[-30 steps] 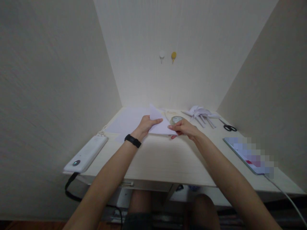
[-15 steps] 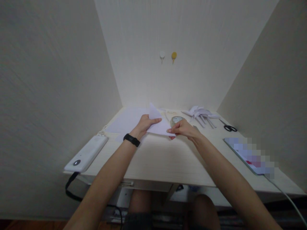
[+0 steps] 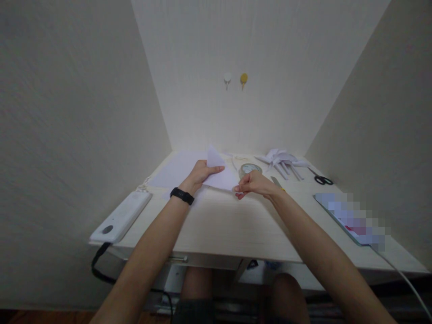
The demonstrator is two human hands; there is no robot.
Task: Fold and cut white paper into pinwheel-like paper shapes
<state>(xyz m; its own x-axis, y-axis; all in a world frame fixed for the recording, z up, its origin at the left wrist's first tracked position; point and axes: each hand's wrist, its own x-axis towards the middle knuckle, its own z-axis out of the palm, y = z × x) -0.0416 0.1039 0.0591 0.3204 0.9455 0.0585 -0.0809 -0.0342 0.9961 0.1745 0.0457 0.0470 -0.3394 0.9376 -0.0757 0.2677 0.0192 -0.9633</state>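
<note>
A folded sheet of white paper point(image 3: 221, 177) is held up above the desk, its peak pointing away from me. My left hand point(image 3: 202, 173), with a black band on the wrist, is closed on the paper's left side, thumb lying across the face. The fingers of my right hand point(image 3: 251, 183) pinch its right corner. Just beyond that hand lies a roll of tape point(image 3: 250, 168). Beside the right wrist, a thin blade-like tool with a bit of yellow point(image 3: 277, 182) is partly covered by the forearm.
Flat white paper sheets point(image 3: 175, 168) lie at the back left. Paper pinwheels point(image 3: 281, 159) with rolled sticks rest at the back right, near black scissors point(image 3: 323, 180). A white power strip point(image 3: 121, 217) sits on the left edge; a blurred tablet-like device point(image 3: 347, 220) with a cable is at right.
Both hands and the paper have shifted slightly left. More of the tape roll and the blade-like tool now shows beside my right hand.
</note>
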